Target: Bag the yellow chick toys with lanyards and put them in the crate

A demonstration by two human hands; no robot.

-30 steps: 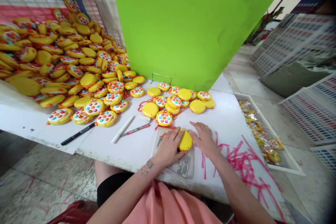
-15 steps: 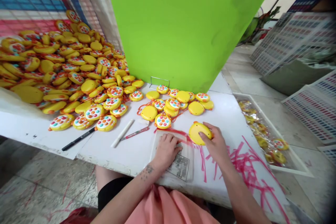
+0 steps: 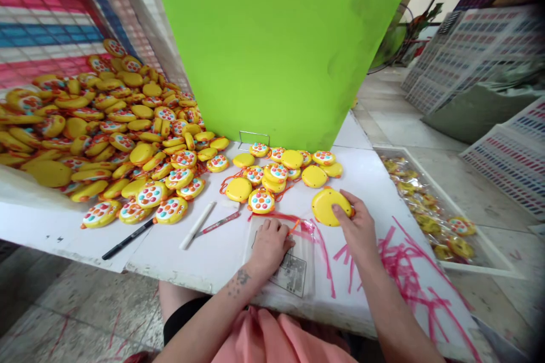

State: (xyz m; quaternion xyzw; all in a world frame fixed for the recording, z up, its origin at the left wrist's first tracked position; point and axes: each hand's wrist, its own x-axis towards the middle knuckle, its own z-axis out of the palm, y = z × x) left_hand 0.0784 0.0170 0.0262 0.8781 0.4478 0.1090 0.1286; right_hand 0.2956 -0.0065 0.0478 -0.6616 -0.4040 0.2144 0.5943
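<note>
1. My right hand [image 3: 358,224] has a yellow toy [image 3: 324,207] pinched by its right edge, thumb on the plain side facing up. Can't really see the fingers underneath.
2. The toy's just past the upper right corner of the clear bag [image 3: 290,276]. Can't tell if it's touching the white table [image 3: 208,264] or lifted off it.
3. My left hand [image 3: 269,245] lies on the bag, fingers curled, right by an orange cord [image 3: 293,227]. No clue if it's gripping anything.
4. Handling-wise I'd guess light, stiff plastic, kinda slick, not very fragile.
5. Best hold imo: the rim, thumb flat on top.
</note>
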